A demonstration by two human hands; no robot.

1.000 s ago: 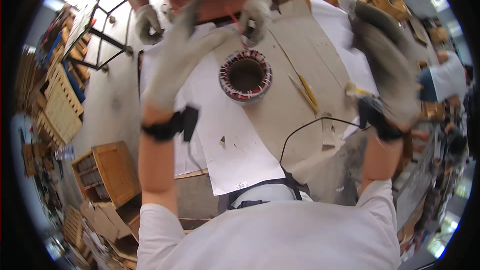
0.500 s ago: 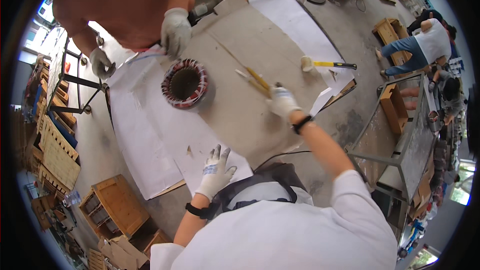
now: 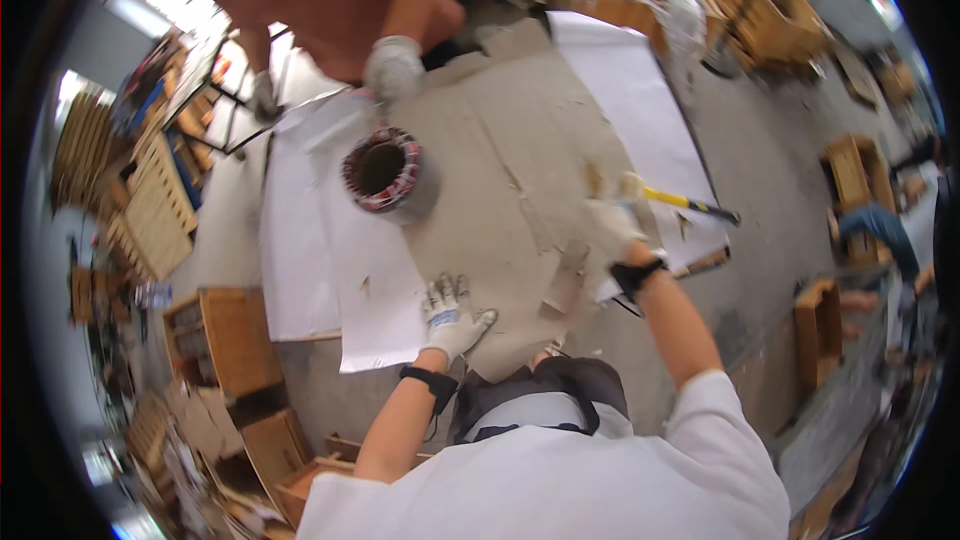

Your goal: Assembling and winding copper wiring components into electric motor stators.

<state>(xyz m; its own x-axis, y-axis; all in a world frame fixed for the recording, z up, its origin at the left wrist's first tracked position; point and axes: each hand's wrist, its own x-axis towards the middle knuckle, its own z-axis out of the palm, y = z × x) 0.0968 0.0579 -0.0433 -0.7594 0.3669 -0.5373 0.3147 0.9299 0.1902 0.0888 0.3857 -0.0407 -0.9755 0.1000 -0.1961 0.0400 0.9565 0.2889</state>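
My left hand (image 3: 456, 320), in a white glove, lies flat with fingers spread on the near edge of the beige sheet (image 3: 480, 250) covering the table. My right hand (image 3: 612, 225), also gloved, is smeared by motion at the right side; a blurred yellow-brown stick-like tool (image 3: 594, 178) juts from its fingers. Close beyond it lies a mallet (image 3: 690, 204) with a yellow and black handle and a pale head. Left of centre stands a motor stator (image 3: 407, 190), its round opening ringed by red-and-white winding ends. A beige flat piece (image 3: 567, 280) is near my right wrist.
Across the table a co-worker in a brown shirt (image 3: 300, 10) has a gloved hand (image 3: 395, 67) just beyond the stator. White paper (image 3: 380, 310) spreads along the left. Wooden crates (image 3: 240, 340) stand at the lower left, and a metal-framed bench (image 3: 840, 410) at the right.
My right hand has moved right towards the mallet, and the yellow-brown tool has gone with it. My left hand has come down onto the sheet. The whole view has turned and shifted.
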